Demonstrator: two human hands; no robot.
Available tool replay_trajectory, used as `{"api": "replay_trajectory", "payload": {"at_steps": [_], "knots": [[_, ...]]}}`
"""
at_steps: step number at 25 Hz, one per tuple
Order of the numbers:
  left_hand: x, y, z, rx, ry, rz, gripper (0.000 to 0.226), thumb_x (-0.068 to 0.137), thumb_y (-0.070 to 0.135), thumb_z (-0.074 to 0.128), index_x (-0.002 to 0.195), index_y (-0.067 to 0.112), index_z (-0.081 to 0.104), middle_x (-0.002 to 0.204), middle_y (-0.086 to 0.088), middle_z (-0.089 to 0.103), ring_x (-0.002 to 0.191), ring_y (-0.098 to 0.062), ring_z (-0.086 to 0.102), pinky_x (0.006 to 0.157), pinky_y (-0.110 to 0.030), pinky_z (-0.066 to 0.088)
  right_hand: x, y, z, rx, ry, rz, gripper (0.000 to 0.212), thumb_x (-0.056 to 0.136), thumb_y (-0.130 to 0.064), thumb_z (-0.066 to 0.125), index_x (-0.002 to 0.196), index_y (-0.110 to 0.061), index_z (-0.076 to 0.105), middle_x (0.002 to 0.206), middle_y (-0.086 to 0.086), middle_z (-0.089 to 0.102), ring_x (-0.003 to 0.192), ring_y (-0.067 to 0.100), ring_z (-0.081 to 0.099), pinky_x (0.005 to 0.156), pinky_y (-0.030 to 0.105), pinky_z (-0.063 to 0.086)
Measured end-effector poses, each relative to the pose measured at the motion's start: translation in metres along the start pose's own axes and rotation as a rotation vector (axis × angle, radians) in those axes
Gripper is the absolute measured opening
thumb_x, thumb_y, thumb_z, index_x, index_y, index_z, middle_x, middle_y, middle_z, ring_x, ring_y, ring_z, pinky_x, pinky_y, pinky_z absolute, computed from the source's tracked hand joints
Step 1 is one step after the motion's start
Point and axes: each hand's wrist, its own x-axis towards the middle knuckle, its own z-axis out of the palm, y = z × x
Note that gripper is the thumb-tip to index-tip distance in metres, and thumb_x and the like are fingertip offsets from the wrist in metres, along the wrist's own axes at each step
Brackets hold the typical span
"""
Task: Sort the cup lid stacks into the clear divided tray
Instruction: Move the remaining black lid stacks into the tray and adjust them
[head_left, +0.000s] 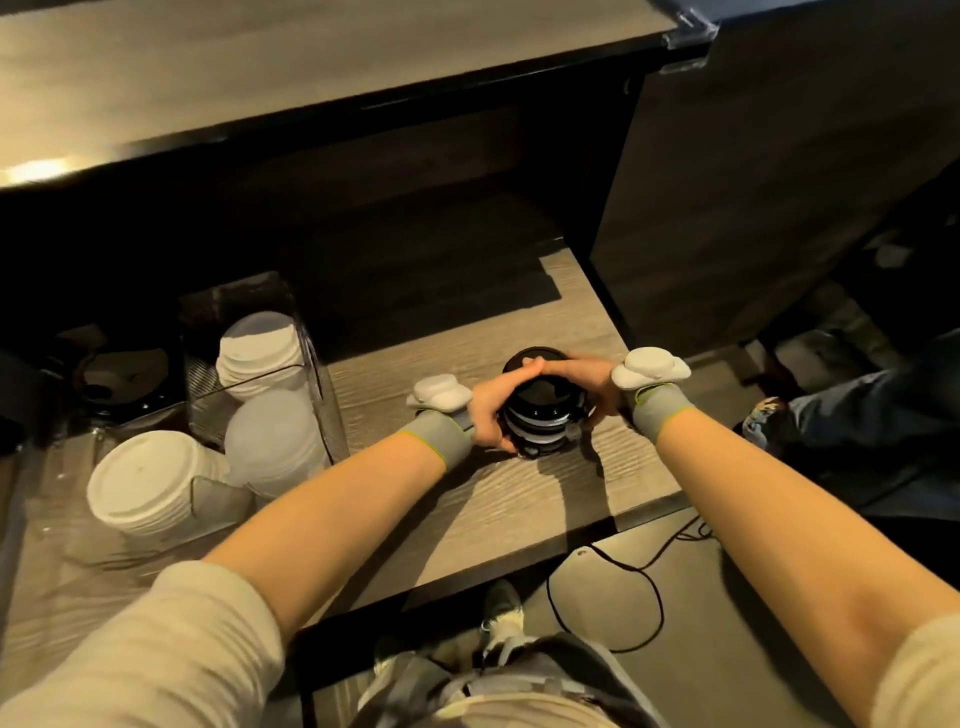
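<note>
A stack of black cup lids (543, 410) stands on the wooden shelf (519, 499), right of centre. My left hand (491, 402) grips its left side and my right hand (589, 382) grips its right side, fingertips meeting over the top. The clear divided tray (311, 353) sits at the left. It holds a stack of white flat lids (257, 356) at the back, a stack of translucent domed lids (275, 441) in front of it, and a stack of white lids (148, 483) at the front left.
A dark compartment with black items (124, 374) lies left of the tray. A countertop (260, 78) overhangs the shelf. A dark cabinet wall (753, 218) rises at the right. Below the shelf edge, a black cable (649, 566) lies on the floor beside my shoe (501, 608).
</note>
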Motion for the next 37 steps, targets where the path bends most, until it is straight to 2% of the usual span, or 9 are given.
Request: {"api": "replay_trajectory", "payload": {"at_steps": [2,5,9,12,16,26,31,34,37], "knots": [[0.001,0.0,0.002,-0.055,0.007,0.027,0.032,0.093,0.042,0.051,0.095,0.011,0.057,0.09,-0.005,0.057,0.083,-0.021,0.057,0.088,-0.036,0.043,0.003,-0.003,0.0,0.054,-0.014,0.032,0.042,0.085,-0.051,0.056,0.113,-0.02,0.051,0.113,0.01,0.056,0.096,0.027,0.054,0.073,0.039,0.046],[-0.006,0.0,-0.002,-0.113,-0.019,0.058,0.048,0.092,0.041,0.053,0.126,0.008,0.054,0.107,-0.005,0.066,0.115,-0.024,0.057,0.093,-0.031,0.045,0.006,-0.007,-0.002,0.083,-0.032,0.068,0.055,0.082,-0.057,0.056,0.12,-0.018,0.051,0.107,0.008,0.058,0.093,0.024,0.055,0.075,0.036,0.045],[-0.008,0.015,-0.019,-0.042,0.005,0.078,0.037,0.091,0.029,0.059,0.126,0.028,0.048,0.08,0.02,0.066,0.12,-0.023,0.054,0.092,-0.023,0.042,0.002,-0.028,-0.002,0.127,-0.059,0.061,0.05,0.083,-0.059,0.053,0.113,-0.019,0.052,0.109,0.006,0.057,0.099,0.023,0.053,0.079,0.036,0.044],[-0.037,0.025,-0.026,-0.033,0.019,0.166,0.032,0.092,0.043,0.05,0.103,0.014,0.059,0.084,-0.003,0.059,0.083,-0.022,0.058,0.076,-0.032,0.046,-0.005,-0.049,0.006,0.147,-0.047,-0.007,0.05,0.08,-0.061,0.055,0.107,-0.019,0.056,0.118,0.006,0.053,0.108,0.024,0.049,0.081,0.038,0.045],[-0.056,0.039,-0.039,-0.094,0.026,0.23,0.029,0.093,0.04,0.05,0.092,0.012,0.057,0.07,-0.008,0.07,0.068,-0.022,0.065,0.066,-0.035,0.051,-0.013,-0.072,0.016,0.165,-0.053,-0.048,0.039,0.081,-0.058,0.055,0.092,-0.021,0.058,0.117,0.006,0.054,0.107,0.025,0.05,0.086,0.041,0.045],[-0.146,0.046,-0.121,-0.238,0.133,0.474,0.031,0.094,0.034,0.049,0.1,0.006,0.06,0.079,-0.01,0.066,0.075,-0.023,0.059,0.066,-0.032,0.048,-0.055,-0.166,0.097,-0.033,0.052,-0.409,0.053,0.088,-0.054,0.046,0.128,-0.019,0.051,0.117,0.006,0.057,0.106,0.027,0.055,0.099,0.043,0.043],[-0.164,0.028,-0.174,-0.312,0.157,0.517,0.028,0.092,0.033,0.049,0.094,0.007,0.06,0.077,-0.012,0.071,0.079,-0.024,0.061,0.07,-0.033,0.05,-0.068,-0.195,0.143,-0.304,0.205,-0.942,0.043,0.09,-0.014,0.058,0.132,-0.01,0.051,0.134,0.015,0.053,0.129,0.027,0.047,0.104,0.029,0.035],[-0.172,0.014,-0.206,-0.309,0.29,0.576,0.033,0.09,0.034,0.053,0.11,0.009,0.059,0.086,-0.009,0.066,0.078,-0.022,0.063,0.067,-0.032,0.05,-0.08,-0.208,0.174,-0.485,-0.024,-1.001,0.049,0.087,-0.004,0.057,0.135,-0.01,0.048,0.14,0.013,0.046,0.133,0.022,0.041,0.104,0.022,0.032],[-0.177,0.001,-0.236,-0.357,0.34,0.614,0.049,0.087,0.041,0.058,0.127,0.012,0.057,0.104,-0.012,0.068,0.088,-0.025,0.065,0.074,-0.036,0.054,-0.08,-0.213,0.203,-0.621,-0.044,-0.995,0.066,0.082,-0.023,0.07,0.141,-0.019,0.039,0.141,0.012,0.042,0.132,0.023,0.04,0.106,0.027,0.034]]}}
